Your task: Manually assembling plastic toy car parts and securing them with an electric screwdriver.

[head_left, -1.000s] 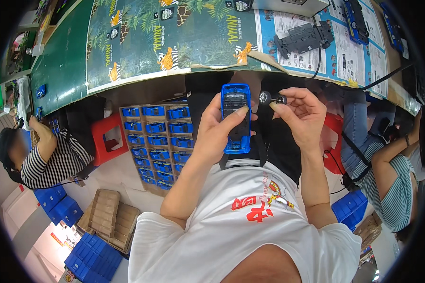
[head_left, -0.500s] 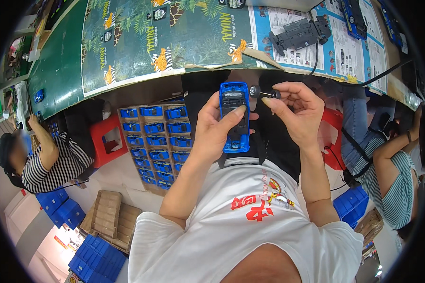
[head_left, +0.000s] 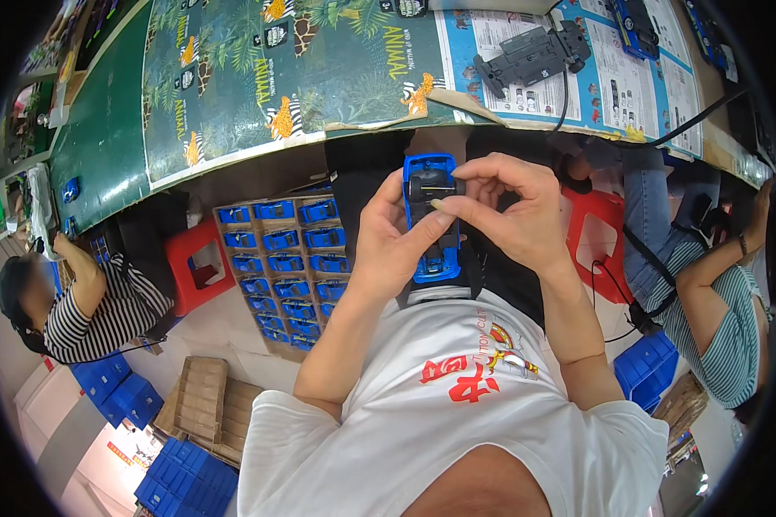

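Observation:
My left hand (head_left: 390, 234) grips an upturned blue toy car body (head_left: 441, 262) by its left side, thumb laid across the black inside. The body is held above my lap, near the bench edge. My right hand (head_left: 519, 200) pinches a wheel axle (head_left: 431, 186) with black wheels between thumb and fingertips. The axle lies crosswise over the upper part of the body. My fingers partly cover it, so I cannot tell whether it is seated.
A black toy car chassis (head_left: 535, 60) lies on the paper-covered bench (head_left: 345, 95), with blue toy cars (head_left: 634, 30) at its far right. A divided tray (head_left: 284, 258) of blue cars stands left of my lap. Red stools (head_left: 198, 254) and co-workers (head_left: 103, 297) are on both sides.
My right hand has moved left, bringing the wheel axle from beside the toy car body to over its upper part. My left hand still holds the body in about the same place.

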`<state>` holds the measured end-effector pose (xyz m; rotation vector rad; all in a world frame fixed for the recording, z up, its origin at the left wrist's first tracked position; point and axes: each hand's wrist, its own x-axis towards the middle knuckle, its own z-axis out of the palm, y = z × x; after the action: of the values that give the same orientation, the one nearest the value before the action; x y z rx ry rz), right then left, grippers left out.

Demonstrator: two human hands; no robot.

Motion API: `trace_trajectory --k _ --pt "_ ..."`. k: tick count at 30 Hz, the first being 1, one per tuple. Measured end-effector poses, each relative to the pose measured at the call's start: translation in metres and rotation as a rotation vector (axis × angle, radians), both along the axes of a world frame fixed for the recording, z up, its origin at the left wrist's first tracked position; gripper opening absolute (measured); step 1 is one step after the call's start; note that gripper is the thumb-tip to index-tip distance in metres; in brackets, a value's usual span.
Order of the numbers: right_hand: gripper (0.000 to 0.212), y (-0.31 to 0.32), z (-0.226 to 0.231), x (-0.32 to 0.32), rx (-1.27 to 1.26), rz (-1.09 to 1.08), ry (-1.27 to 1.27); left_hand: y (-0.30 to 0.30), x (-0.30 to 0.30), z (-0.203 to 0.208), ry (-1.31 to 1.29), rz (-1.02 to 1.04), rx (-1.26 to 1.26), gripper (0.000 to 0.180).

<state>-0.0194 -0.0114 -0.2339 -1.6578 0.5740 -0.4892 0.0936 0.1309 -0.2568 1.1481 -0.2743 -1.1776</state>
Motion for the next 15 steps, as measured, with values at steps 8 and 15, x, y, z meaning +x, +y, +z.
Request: trace_trajectory --k 8,15 --pt "0.024 -0.0038 -0.0027 0.0004 -0.03 0.052 -0.006 -0.0009 -0.0001 0.0024 0.003 0.014 -0.018 0.039" --pt "0.027 -0.0093 -0.005 -0.0069 -0.015 0.063 -0.022 -0.0026 0.0018 0.0075 0.087 0.024 0.009 0.039"
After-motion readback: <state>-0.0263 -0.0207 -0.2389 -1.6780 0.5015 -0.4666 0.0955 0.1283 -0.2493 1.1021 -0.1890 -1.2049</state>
